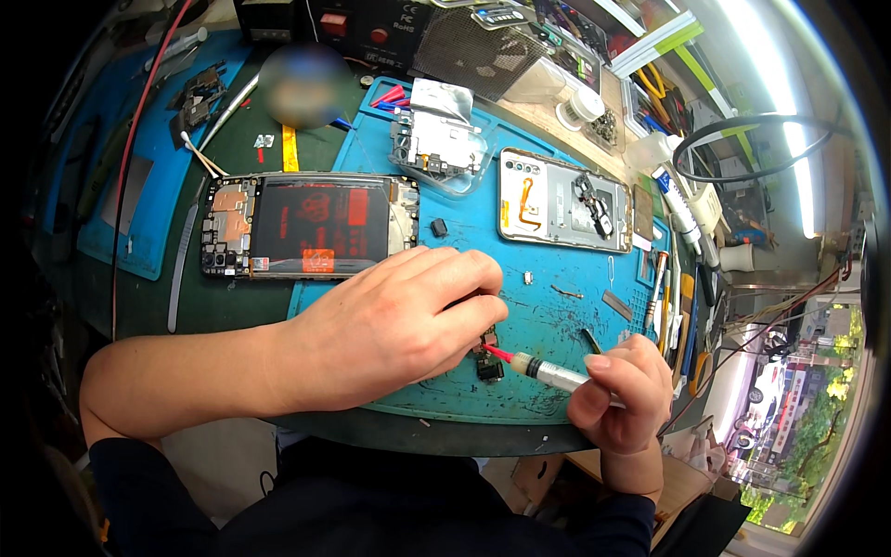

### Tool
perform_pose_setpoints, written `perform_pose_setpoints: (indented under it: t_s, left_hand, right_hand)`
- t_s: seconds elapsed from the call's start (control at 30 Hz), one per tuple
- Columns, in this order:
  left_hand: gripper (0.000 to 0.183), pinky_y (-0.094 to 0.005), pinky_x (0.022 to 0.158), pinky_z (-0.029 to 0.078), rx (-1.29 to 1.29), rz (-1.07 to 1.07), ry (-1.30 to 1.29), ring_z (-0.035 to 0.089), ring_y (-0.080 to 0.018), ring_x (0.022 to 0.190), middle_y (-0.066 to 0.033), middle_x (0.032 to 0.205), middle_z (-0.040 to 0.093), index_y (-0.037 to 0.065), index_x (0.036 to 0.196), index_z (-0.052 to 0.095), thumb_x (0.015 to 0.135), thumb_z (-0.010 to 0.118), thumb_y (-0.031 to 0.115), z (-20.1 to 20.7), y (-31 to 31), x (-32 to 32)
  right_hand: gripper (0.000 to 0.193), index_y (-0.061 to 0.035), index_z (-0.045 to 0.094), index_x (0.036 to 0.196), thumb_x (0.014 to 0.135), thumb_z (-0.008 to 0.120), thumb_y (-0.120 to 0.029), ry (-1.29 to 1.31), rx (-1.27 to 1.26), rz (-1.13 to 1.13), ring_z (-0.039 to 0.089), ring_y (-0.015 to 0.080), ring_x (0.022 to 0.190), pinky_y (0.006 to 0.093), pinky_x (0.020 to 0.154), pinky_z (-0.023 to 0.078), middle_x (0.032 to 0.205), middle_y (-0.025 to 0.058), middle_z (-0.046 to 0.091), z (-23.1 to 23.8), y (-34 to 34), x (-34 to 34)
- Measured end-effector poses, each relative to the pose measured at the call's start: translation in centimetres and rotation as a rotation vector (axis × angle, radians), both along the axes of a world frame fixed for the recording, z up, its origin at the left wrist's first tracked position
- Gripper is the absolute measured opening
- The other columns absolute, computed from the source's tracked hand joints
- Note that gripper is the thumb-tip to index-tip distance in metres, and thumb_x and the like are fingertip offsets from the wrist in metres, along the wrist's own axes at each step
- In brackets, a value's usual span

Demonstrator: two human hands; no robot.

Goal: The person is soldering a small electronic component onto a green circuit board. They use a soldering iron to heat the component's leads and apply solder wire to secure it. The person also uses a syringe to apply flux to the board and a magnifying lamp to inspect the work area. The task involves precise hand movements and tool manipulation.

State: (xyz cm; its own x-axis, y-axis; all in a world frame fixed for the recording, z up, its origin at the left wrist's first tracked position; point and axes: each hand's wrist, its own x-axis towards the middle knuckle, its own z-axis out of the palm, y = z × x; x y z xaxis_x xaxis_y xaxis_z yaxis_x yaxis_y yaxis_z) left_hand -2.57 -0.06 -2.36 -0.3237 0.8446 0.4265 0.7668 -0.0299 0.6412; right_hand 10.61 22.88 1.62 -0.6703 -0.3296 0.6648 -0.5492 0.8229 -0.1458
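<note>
My right hand (624, 395) is closed around a slim syringe (554, 374) with a pinkish-red tip, which points left. The tip touches or nearly touches a small circuit board (488, 369) with a black part at its lower end. My left hand (399, 325) reaches in from the left, its fingers curled and pressed together at the board's upper end. Its fingertips are mostly hidden behind the knuckles. Behind this hand lies an opened phone (223, 232) with a dark battery (320, 223) and bare boards at both ends.
A phone back housing (557, 200) lies at the back right of the blue mat (445, 395). Beside it a clear tray (441, 153) holds metal phone parts. Tweezers, brushes and pens (682, 218) crowd the right edge. Cotton swabs (200, 153) lie back left.
</note>
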Motion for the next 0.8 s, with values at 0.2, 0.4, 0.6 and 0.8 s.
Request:
perform_pose_setpoints:
  t_s: [0.2, 0.4, 0.6, 0.8]
  left_hand:
    - [0.042, -0.042, 0.09, 0.052, 0.007, -0.001, 0.005, 0.063, -0.031, 0.105, -0.0119, 0.12, 0.062, 0.003, 0.122, 0.065, 0.082, 0.078, 0.002, 0.0, 0.1, 0.0]
    - [0.043, -0.0422, 0.09, 0.052, 0.006, -0.005, 0.005, 0.063, -0.031, 0.105, -0.0119, 0.12, 0.063, 0.003, 0.123, 0.065, 0.082, 0.077, 0.003, 0.1, 0.1, -0.1]
    - [0.044, -0.0421, 0.09, 0.052, -0.002, -0.007, 0.008, 0.062, -0.0313, 0.104, -0.0115, 0.119, 0.063, 0.004, 0.124, 0.065, 0.082, 0.077, 0.002, 0.2, -0.1, -0.1]
    - [0.049, -0.042, 0.089, 0.052, 0.015, -0.008, 0.04, 0.063, -0.0315, 0.103, -0.0112, 0.117, 0.064, 0.005, 0.127, 0.063, 0.081, 0.078, 0.002, 0.3, 0.1, -0.2]
  right_hand:
    - [0.013, 0.0015, 0.066, 0.105, 0.097, 0.066, -0.009, 0.005, -0.003, 0.001, 0.047, 0.0125, 0.049, 0.027, 0.043, 0.033, 0.063, 0.0009, 0.057, 0.0, 0.0, 0.0]
    - [0.012, 0.0018, 0.066, 0.104, 0.097, 0.066, -0.007, 0.003, -0.005, 0.004, 0.047, 0.0126, 0.049, 0.0271, 0.043, 0.033, 0.062, 0.0008, 0.057, 0.0, 0.0, 0.0]
    - [0.02, -0.0021, 0.065, 0.111, 0.097, 0.07, -0.015, -0.093, -0.08, -0.002, 0.051, 0.0141, 0.052, 0.0288, 0.048, 0.037, 0.07, 0.0025, 0.061, 0.5, 0.9, 1.2]
    - [0.041, 0.0021, 0.063, 0.114, 0.107, 0.058, -0.038, 0.146, -0.446, -0.403, 0.046, 0.0122, 0.064, 0.0254, 0.056, 0.037, 0.087, 0.0067, 0.061, 1.3, 2.7, 4.0]
